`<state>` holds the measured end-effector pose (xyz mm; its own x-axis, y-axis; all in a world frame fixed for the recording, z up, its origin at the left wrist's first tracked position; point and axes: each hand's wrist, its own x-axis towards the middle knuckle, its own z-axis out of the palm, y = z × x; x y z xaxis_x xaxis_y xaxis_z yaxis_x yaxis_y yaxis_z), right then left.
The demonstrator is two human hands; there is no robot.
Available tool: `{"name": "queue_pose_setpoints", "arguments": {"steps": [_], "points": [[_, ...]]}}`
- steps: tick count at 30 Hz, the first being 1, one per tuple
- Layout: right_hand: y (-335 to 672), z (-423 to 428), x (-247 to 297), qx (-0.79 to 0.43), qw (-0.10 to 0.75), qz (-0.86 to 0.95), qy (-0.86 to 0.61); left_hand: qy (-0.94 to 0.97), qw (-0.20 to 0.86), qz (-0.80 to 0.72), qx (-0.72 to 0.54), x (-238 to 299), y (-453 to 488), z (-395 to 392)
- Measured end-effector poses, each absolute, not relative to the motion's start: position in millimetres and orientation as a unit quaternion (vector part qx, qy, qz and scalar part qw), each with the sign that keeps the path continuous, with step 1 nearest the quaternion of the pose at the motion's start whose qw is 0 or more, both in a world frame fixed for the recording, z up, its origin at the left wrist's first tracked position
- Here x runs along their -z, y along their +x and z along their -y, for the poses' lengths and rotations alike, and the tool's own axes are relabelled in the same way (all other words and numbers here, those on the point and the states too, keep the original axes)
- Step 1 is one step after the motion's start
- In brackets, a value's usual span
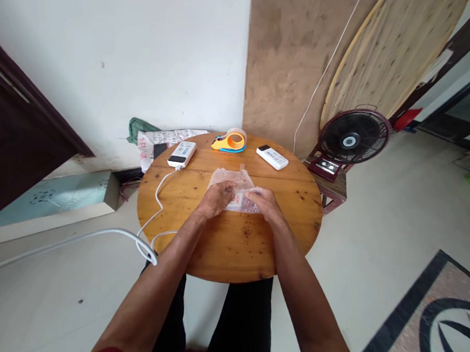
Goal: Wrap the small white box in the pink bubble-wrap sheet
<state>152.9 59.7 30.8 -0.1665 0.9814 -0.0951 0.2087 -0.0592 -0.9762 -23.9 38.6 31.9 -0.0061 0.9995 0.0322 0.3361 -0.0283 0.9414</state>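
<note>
A piece of clear bubble wrap (235, 177) lies on the round wooden table (228, 252), in front of me. My left hand (217, 199) grips its left side with curled fingers. On the right edge, my right hand (263, 202) pinches the wrap between thumb and fingers. A whitish patch with reddish marks shows between the hands; whether it is inside or under the wrap I cannot tell. Beyond the wrap sits a yellow and blue tape dispenser (232, 141) with a clear roll.
Two white power banks, one back left (182, 154) and one back right (272, 157), lie on the table. A white cable (158, 195) runs from the left one over the table's edge. A black fan (352, 139) stands at right on a stool; a wall rises behind.
</note>
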Motion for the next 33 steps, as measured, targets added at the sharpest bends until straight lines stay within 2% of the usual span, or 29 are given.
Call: {"name": "queue_pose_setpoints", "arguments": {"steps": [4,8,12,14,18,21,25,33], "points": [[157,-63,-27,-0.475,0.348,0.599,-0.542,0.542,0.456,-0.563,-0.426,-35,-22,-34],[162,-69,-21,-0.389,0.326,0.651,-0.564,0.518,0.466,-0.571,-0.434,-33,-21,-36],[161,-69,-23,-0.271,0.316,0.698,-0.582,0.514,0.458,-0.583,-0.432,-32,-20,-39],[158,-65,-27,-0.206,0.344,0.713,-0.575,0.521,0.447,-0.590,-0.424,-33,-20,-39],[148,-50,-36,-0.026,0.409,0.757,-0.509,0.548,0.399,-0.623,-0.390,-37,-21,-39],[139,-34,-42,0.074,0.384,0.808,-0.441,0.586,0.356,-0.629,-0.365,-38,-23,-41],[128,-23,-41,0.087,0.326,0.863,-0.376,0.607,0.353,-0.622,-0.347,-35,-26,-47],[130,-30,-38,0.007,0.267,0.882,-0.387,0.605,0.338,-0.629,-0.352,-28,-29,-50]]}}
